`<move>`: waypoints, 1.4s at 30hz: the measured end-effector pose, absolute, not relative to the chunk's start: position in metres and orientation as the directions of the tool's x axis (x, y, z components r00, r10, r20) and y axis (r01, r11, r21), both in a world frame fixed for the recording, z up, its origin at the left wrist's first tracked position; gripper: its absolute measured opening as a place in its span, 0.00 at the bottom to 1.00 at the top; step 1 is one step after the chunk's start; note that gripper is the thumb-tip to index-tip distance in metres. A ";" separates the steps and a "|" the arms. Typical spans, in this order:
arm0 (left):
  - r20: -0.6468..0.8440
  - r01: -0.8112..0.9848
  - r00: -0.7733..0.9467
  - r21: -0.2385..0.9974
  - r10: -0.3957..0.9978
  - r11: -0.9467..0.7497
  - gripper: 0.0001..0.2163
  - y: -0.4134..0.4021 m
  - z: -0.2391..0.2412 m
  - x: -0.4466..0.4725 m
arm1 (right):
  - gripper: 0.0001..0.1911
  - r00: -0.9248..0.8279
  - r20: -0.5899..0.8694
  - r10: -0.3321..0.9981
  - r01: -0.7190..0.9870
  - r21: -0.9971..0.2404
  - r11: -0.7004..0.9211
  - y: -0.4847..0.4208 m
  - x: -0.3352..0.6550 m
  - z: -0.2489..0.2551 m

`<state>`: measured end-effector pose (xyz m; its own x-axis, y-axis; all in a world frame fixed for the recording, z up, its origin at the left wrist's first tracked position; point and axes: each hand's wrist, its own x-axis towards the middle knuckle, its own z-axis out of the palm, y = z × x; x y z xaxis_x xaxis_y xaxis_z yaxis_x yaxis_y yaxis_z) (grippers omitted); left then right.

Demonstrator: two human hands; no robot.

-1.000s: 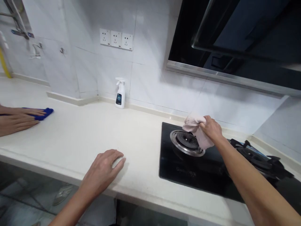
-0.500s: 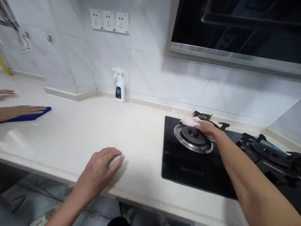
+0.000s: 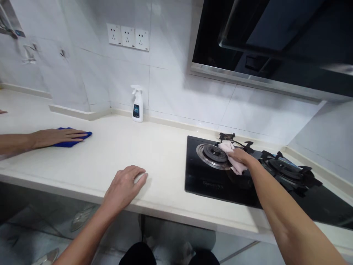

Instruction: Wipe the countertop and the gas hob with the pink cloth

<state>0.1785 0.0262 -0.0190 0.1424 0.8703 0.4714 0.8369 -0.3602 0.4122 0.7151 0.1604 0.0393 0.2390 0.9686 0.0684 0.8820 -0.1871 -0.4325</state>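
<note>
My right hand [image 3: 240, 156] grips a pale pink cloth [image 3: 237, 166] against the right side of the left burner [image 3: 214, 153] on the black glass gas hob [image 3: 204, 180]. Part of the cloth hangs below my fingers onto the glass. This burner's pan support [image 3: 227, 137] is off its ring, behind it near the wall. Over on the white countertop [image 3: 162, 154], my left hand [image 3: 126, 184] rests by the front edge, fingers loosely bent and thumb apart, holding nothing.
At the left, another person's hand [image 3: 62, 137] presses a blue cloth [image 3: 71, 142] on the counter. A white spray bottle [image 3: 138, 105] stands by the wall. The right burner [image 3: 286, 169] carries its pan support. A dark range hood [image 3: 270, 44] overhangs the hob.
My right hand and the pink cloth have gone from the burner's back edge round to its right side. The other person's blue cloth has slid right. The view has shifted slightly; my left hand stays put.
</note>
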 end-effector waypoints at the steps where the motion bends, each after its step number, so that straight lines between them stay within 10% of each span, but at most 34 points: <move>1: 0.476 0.839 0.145 0.405 0.867 -0.363 0.16 0.026 -0.019 0.179 | 0.10 0.252 0.048 0.966 0.884 -0.418 -0.210 0.152 0.712 0.041; 30: 0.478 0.834 0.153 0.407 0.865 -0.372 0.16 0.020 -0.015 0.184 | 0.27 -0.054 0.209 0.976 0.980 -0.178 0.092 0.124 0.519 0.017; 42: 0.447 0.838 0.148 0.417 0.882 -0.352 0.17 0.019 -0.009 0.181 | 0.27 -0.425 0.261 0.866 0.857 -0.190 0.478 0.020 0.540 0.005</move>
<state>0.1811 0.0192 -0.0090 0.1480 0.8823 0.4468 0.8379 -0.3519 0.4173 0.5398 0.0204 0.0047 -0.4254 0.8664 0.2614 0.8574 0.4783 -0.1900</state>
